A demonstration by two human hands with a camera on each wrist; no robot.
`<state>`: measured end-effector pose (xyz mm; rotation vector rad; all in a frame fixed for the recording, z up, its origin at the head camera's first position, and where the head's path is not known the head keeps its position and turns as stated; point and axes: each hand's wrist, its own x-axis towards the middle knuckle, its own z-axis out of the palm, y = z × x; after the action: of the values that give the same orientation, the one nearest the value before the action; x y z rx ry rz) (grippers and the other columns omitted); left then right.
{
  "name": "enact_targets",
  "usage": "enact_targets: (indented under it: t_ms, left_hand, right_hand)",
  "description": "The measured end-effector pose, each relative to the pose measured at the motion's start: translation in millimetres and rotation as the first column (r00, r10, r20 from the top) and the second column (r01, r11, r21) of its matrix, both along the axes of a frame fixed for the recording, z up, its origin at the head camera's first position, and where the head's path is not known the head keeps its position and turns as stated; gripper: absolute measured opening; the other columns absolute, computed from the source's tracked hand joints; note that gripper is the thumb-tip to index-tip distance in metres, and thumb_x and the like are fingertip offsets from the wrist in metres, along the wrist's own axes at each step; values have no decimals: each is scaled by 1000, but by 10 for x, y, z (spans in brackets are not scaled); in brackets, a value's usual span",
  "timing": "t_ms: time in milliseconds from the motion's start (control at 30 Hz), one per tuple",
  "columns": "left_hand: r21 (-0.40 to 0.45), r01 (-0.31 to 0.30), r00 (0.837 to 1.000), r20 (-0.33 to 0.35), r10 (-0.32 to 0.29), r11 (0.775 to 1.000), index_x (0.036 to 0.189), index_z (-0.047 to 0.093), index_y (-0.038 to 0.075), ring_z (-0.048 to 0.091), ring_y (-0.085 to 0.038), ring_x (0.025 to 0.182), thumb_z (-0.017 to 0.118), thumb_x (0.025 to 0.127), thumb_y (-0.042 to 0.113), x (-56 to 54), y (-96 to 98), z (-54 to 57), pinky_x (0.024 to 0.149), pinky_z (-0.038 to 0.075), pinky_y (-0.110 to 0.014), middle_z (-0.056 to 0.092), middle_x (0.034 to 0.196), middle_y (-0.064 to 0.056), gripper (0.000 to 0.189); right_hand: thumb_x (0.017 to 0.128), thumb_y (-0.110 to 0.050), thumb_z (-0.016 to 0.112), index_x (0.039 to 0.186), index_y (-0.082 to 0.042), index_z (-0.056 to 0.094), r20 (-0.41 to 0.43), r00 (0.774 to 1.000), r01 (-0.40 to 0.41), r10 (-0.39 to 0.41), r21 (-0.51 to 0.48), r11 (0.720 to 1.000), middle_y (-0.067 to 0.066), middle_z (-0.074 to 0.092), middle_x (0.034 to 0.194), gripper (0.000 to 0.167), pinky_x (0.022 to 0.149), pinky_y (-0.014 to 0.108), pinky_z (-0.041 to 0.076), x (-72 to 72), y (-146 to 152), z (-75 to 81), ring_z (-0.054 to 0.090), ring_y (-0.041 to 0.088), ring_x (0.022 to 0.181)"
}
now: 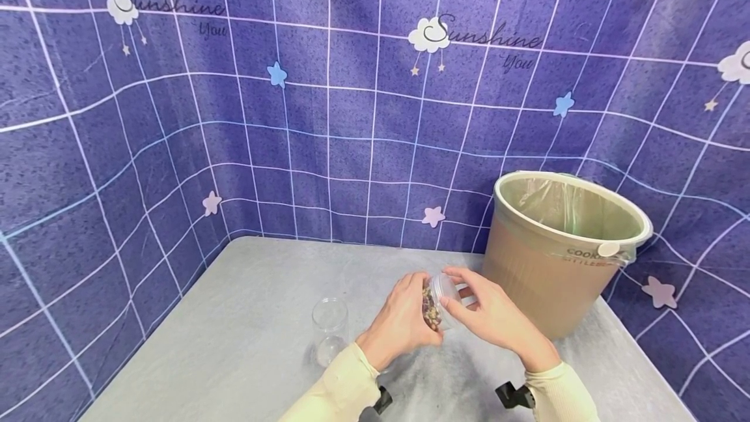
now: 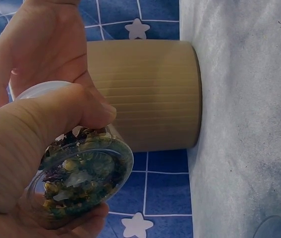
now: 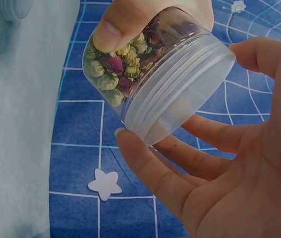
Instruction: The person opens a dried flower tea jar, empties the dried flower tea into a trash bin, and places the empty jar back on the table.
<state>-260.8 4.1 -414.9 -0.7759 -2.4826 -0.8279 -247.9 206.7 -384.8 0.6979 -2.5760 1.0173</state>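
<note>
The left hand (image 1: 400,318) gripped the jar (image 2: 83,173) of dried flowers (image 3: 113,72), tilted above the table (image 1: 263,305); the right hand (image 1: 495,314), fingers spread, pinched the lid's rim (image 3: 190,91). A steady jar and even turning pressure seemed best. The jar's mouth was covered; thread engagement could not be judged.

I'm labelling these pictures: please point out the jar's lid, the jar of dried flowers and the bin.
Lid (image 3: 180,90), right wrist view: middle of its translucent surface.
Jar of dried flowers (image 3: 129,69), right wrist view: clear side wall.
Bin (image 1: 541,275), head view: outer wall, below the rim.
</note>
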Motion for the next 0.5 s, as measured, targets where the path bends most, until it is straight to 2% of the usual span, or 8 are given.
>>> enact_targets:
  t_ms: [233,500]
  left_hand:
    - [-2,6,1000,6,-5,1000,134,54,3,61,-19,104,95,53,28,1,6,-12,92,54,-31,63,117,-5,95]
    - [0,0,1000,13,0,1000,135,53,4,61,-19,105,95,52,28,-20,10,-26,93,54,-31,63,118,-6,96]
  right_hand:
    - [95,-33,73,140,-15,59,-7,1000,-23,23,-13,1000,11,68,129,50,74,26,58,6,8,-4,70,19,98]
    - [92,-26,75,142,-17,58,-13,999,-30,30,-12,999,8,68,130,53,76,35,61,-4,8,-1,70,23,102]
